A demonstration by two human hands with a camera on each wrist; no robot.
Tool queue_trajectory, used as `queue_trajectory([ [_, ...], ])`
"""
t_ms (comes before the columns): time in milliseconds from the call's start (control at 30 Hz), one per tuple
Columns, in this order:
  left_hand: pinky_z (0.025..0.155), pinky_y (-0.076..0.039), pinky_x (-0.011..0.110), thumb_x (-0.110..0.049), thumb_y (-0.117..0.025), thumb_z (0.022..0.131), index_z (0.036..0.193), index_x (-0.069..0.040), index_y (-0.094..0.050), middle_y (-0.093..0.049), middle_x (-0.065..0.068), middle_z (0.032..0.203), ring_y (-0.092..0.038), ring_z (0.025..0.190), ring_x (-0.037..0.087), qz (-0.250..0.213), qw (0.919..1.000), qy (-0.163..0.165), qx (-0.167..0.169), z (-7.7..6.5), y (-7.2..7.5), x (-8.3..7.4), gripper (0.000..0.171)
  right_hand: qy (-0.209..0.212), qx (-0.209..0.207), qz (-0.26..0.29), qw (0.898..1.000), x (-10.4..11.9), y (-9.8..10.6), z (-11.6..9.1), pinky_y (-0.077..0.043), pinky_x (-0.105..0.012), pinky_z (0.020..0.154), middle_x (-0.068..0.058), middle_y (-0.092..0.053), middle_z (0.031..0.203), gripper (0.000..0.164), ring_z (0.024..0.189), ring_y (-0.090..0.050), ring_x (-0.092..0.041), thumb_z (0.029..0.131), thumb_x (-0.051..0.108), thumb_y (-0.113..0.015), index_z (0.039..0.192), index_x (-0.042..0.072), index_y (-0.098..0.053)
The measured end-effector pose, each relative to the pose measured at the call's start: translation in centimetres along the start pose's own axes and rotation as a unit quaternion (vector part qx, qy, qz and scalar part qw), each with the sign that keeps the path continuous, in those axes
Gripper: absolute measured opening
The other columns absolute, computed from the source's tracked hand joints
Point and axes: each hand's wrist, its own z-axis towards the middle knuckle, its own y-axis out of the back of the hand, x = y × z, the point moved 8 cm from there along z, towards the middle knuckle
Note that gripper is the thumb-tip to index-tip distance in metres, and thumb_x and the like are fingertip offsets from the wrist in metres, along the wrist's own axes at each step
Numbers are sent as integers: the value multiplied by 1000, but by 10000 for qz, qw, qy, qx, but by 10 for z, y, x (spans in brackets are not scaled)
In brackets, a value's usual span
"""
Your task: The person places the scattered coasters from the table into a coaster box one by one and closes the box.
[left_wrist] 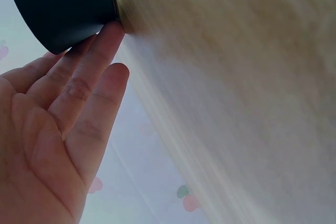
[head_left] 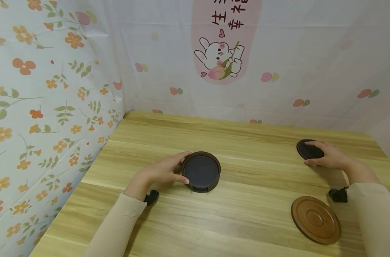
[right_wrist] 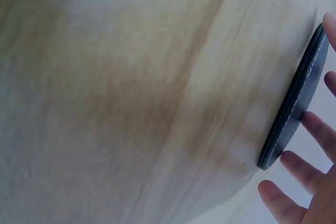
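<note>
A round black coaster holder (head_left: 201,171) with a raised wall and a notch at its front stands on the table. My left hand (head_left: 164,169) holds it from the left, thumb at the near rim and fingers at the far side; the left wrist view shows fingertips against its dark wall (left_wrist: 63,9). To the far right lie round black stitched coasters (head_left: 307,150), a thin stack at the edge in the right wrist view. My right hand (head_left: 331,155) reaches over them with fingers spread, fingertips touching the top coaster's face (right_wrist: 302,106).
A round brown wooden disc (head_left: 315,219) with ringed grooves lies near the right forearm. The wooden table (head_left: 246,221) meets a printed cloth (head_left: 166,71) at the back and a flowered one (head_left: 47,142) on the left. Black wrist cameras (head_left: 338,195) are worn on both wrists.
</note>
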Motion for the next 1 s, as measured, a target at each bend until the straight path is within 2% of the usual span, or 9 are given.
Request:
queue_trajectory([
  [267, 119, -32, 51, -38, -80, 82, 160, -15, -21, -34, 7, 160, -50, 136, 27, -4, 10000, 11, 10, -1, -1, -1, 100, -23, -8, 181, 9998, -6, -4, 3, -19, -82, 93, -47, -17, 145, 78, 125, -16, -73, 90, 33, -73, 144, -7, -32],
  [533, 117, -34, 52, -39, -80, 83, 159, -14, -21, -38, 10, 158, -53, 133, 29, -44, 10000, -73, -9, -1, -1, -2, 100, 59, -32, 262, 9996, -5, -4, 6, -11, -82, 97, -47, -18, 144, 75, 127, -15, -69, 93, 32, -70, 143, -8, -31],
  [733, 118, -33, 52, -40, -80, 83, 160, -15, -22, -36, 8, 160, -48, 138, 28, 26, 10000, -4, -18, -2, -1, 0, 100, -6, -76, 124, 9999, -5, -3, 9, -13, -78, 96, -47, -22, 143, 74, 126, -18, -68, 92, 35, -70, 142, -5, -34],
  [1000, 117, -34, 52, -41, -79, 82, 159, -14, -22, -36, 9, 159, -51, 135, 29, 71, 10000, -28, -41, -1, 0, -1, 100, 3, -266, -157, 9995, -10, -2, 10, -17, -75, 94, -45, -30, 140, 74, 125, -21, -63, 86, 38, -76, 138, -3, -42],
])
